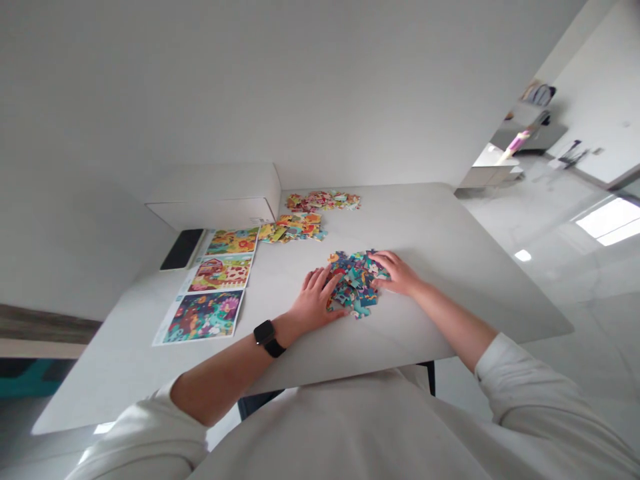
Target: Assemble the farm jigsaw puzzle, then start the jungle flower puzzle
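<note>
Blue-and-teal cardboard jigsaw pieces [356,280] lie in a loose heap near the middle of the white tabletop [450,227]. The left hand [317,300] and right hand [395,272] rest flat against its opposite sides, fingers stretched out and gripping nothing, seemingly to keep the pieces bunched. An orange-yellow heap [295,229] and a pink-red heap [324,200] sit apart behind, sorted by colour. Three printed picture cards [221,273] lie in a row alongside, probably as references.

White top [350,433], sleeves [505,367] rolled; 1 black watch [265,333], probably smartwatch, by left hand [315,301].
</note>
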The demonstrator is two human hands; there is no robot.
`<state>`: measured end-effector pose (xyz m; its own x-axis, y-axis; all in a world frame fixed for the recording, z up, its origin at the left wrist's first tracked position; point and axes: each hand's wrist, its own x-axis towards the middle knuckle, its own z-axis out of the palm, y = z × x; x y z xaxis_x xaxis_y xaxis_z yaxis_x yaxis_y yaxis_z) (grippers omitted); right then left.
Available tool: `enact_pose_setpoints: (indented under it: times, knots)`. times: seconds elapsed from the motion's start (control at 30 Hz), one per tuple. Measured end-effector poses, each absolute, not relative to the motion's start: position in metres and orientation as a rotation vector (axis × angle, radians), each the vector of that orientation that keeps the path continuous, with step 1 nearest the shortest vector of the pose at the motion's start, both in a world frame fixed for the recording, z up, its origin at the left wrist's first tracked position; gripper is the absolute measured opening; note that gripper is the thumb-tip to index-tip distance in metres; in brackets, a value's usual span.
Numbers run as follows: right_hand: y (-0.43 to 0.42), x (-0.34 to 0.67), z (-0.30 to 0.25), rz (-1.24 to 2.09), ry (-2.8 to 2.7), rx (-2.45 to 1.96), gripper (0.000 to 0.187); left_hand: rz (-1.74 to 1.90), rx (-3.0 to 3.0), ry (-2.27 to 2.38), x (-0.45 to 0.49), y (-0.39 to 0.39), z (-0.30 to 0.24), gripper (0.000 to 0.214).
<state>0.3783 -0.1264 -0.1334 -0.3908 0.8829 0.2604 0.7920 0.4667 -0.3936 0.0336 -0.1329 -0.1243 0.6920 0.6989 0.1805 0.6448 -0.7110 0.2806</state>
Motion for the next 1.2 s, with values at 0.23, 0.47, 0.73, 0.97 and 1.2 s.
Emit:
enact_pose_setpoints:
  times: [0.23,0.47,0.73,0.97,1.2]
  knots:
    - [-0.112,0.364,-0.128,0.288,-2.27,-1.403,0.065,0.394,2.554,1.274,0.059,-0.091,-0.114,0.095]
    - [-0.146,0.363,-0.127,0.332,-2.328,-1.345,0.078,0.395,2.593,0.926,0.048,-0.08,-0.112,0.083]
    - [-0.193,0.324,-0.132,0.15,-2.478,-1.454,0.127,0.292,2.734,1.074,0.018,-0.142,-0.121,0.132]
    - [-0.169,0.321,-0.129,0.105,-2.464,-1.499,0.116,0.359,2.774,1.14,0.056,-0.122,-0.132,0.111]
    - [-0.124,0.352,-0.129,0.108,-2.418,-1.537,0.108,0.392,2.77,1.111,0.089,-0.067,-0.134,0.108]
